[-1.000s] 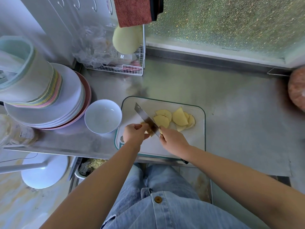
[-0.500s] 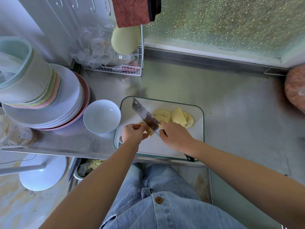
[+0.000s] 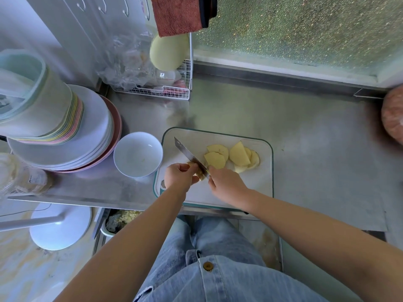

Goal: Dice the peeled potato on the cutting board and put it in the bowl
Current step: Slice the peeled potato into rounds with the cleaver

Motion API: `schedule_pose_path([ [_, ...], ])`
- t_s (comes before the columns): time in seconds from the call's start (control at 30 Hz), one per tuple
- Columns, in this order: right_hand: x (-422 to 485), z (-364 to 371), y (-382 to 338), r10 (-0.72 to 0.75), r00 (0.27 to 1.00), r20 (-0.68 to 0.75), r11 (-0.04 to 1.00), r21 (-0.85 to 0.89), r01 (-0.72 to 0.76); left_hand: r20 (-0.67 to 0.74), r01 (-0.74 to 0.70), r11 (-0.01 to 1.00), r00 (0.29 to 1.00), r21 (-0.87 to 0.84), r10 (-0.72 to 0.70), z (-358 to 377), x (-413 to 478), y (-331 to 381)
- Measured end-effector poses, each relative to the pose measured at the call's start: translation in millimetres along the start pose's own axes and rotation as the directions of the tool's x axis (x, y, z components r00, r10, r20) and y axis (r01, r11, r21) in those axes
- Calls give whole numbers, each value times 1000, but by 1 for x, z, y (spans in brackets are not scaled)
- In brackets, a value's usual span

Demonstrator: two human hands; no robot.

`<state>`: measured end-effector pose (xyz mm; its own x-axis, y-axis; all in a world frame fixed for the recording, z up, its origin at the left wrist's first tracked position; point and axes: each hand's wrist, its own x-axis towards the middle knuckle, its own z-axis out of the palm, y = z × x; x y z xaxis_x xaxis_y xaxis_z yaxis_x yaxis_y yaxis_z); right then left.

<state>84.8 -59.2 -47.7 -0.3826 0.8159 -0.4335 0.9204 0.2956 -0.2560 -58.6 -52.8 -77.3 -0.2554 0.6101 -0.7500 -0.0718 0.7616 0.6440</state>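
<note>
One cutting board (image 3: 257, 186) on the worktop (image 3: 305, 149); potato slices (image 3: 231, 158) lie at its far side. Your left hand (image 3: 177, 178): fingers curled round a potato piece (image 3: 197, 171). Your right hand (image 3: 226, 184): fingers wrapped round the knife (image 3: 189, 156), blade against that piece. One bowl (image 3: 137, 154), just left of the board.

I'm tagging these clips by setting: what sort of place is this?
Probably a small kitchen: a steel counter holds a cutting board with potato slices, and stacked plates sit beside a white bowl.
</note>
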Motion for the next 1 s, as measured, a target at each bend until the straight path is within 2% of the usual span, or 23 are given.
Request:
schedule_pose_path([
  [0.13, -1, 14, 5, 14, 998, -62, 999, 36, -11, 2, -11, 1000, 1000, 13, 11, 0, -3, 0],
  [0.33, -2, 11, 7, 49, 996, -73, 994, 100, -41, -8, -47, 998, 999, 41, 48, -3, -6, -7],
  [0.6, -12, -24, 6, 76, 992, -96, 969, 240, -51, 1, -58, 998, 998, 27, 58, -4, -8, -5],
  [1.0, -26, -40, 2, 37, 999, 31, 988, 152, -41, 4, -52, 998, 999, 43, 52, -3, -8, -3],
])
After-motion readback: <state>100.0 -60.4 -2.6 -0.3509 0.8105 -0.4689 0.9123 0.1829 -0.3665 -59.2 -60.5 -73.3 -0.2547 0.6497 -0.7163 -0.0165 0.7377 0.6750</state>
